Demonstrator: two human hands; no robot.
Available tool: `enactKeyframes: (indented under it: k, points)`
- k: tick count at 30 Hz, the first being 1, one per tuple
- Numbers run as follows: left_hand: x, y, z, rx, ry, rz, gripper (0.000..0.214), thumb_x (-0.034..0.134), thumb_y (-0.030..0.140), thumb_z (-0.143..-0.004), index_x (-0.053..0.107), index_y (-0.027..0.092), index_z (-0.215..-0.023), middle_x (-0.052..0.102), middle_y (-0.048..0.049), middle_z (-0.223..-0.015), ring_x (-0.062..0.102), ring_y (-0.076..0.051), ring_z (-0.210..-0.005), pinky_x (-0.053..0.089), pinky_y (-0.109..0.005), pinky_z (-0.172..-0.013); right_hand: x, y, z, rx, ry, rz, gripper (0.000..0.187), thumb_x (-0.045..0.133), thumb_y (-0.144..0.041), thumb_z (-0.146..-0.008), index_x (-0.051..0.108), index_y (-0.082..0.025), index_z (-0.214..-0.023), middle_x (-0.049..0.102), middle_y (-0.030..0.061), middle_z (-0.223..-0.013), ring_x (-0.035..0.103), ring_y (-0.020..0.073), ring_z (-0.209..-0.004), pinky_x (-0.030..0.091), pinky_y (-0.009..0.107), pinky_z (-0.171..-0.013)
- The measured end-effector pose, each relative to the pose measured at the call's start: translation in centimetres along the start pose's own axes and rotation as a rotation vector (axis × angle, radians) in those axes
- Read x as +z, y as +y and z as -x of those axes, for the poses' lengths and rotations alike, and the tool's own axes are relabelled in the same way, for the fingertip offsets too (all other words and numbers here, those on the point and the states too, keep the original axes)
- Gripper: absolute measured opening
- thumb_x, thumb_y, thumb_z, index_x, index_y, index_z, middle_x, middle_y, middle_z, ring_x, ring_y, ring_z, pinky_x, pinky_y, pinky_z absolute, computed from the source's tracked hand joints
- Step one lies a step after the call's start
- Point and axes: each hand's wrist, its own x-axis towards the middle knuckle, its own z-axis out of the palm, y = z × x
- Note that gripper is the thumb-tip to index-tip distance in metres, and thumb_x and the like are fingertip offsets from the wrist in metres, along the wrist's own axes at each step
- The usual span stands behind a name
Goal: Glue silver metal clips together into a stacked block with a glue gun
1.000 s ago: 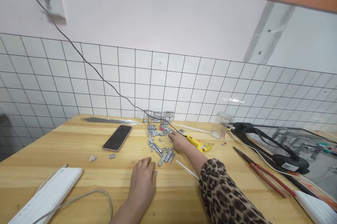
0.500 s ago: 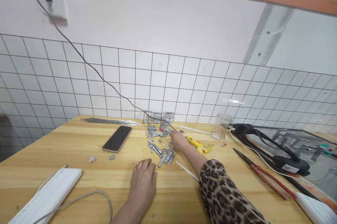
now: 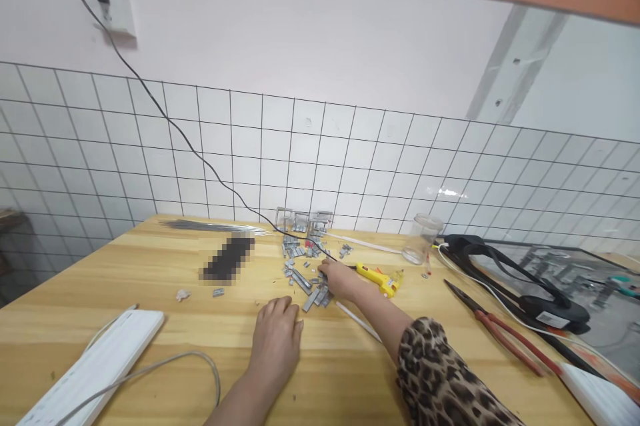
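If looking for the right hand [image 3: 339, 279]: down at the metal bits [image 3: 301, 281], on the right side of the pile, with fingertips low among the pieces. Can't tell if clamped on one or just touching; partly hidden behind the back of the hand.
Left hand [image 3: 277, 339]: palm down on the table [image 3: 150, 266], relaxed and unclenched, just on the near side of the bits. Well clear of the right one, so hands apart.
Metal bits: scattered mid-table in loose clumps, mostly flat and grey, with longer strips at the near end.
Little frames [image 3: 301, 219]: behind the bits, up close to the tiled wall [image 3: 245, 153].
Glue gun [image 3: 377, 277]: yellow, lying just right of the right hand.
White stick [image 3: 357, 321]: flat on the wood, partly under the right forearm.
Jar [image 3: 421, 239]: clear, further back, beyond the glue gun.
Pliers [image 3: 483, 315]: red-handled, off to the right, near some black gear [image 3: 570, 319].
Rods [image 3: 210, 227]: bundled along the back left edge.
Dark slab [image 3: 229, 258]: pixelated, left of the bits.
Power strip [image 3: 100, 366]: white, front left.
Cord [image 3: 215, 173]: black, from the wall socket [image 3: 120, 16] down to the bits.
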Motion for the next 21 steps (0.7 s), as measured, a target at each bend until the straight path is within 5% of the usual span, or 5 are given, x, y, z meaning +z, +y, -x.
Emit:
enactKeyframes:
  k: [10,16,21]
  points:
    - [-0.2,0.2,-0.1,0.004,0.007,0.003,0.018,0.055,0.023,-0.085,0.064,0.018,-0.1,0.063,-0.0071,-0.105,0.053,-0.025,-0.102,0.039,-0.036,-0.087,0.1,-3.0,5.3,-0.236,0.024,-0.174,0.023,0.058,-0.031,-0.092,0.061,-0.016,-0.108,0.063,0.0059,-0.111,0.062,0.0197,-0.097,0.051,0.042,-0.085]
    - [-0.4,0.2,-0.1,0.005,-0.024,-0.019,0.013,0.054,0.016,-0.084,0.066,0.018,-0.09,0.063,-0.0077,-0.096,0.054,-0.025,-0.096,0.039,-0.035,-0.081,-0.5,-2.1,9.4,-0.057,0.165,-0.188,0.042,0.045,-0.008,-0.087,0.055,-0.014,-0.127,0.053,0.0132,-0.135,0.046,0.0238,-0.125,0.037,0.037,-0.103]
    - [-0.5,0.1,-0.1,0.029,-0.064,-0.007,0.012,0.054,0.016,-0.085,0.066,0.017,-0.084,0.064,-0.0066,-0.094,0.054,-0.024,-0.094,0.039,-0.034,-0.081,0.2,-0.8,14.0,0.06,0.126,-0.101,0.039,0.049,-0.007,-0.08,0.063,-0.016,-0.115,0.062,0.014,-0.118,0.053,0.0278,-0.111,0.039,0.037,-0.094]
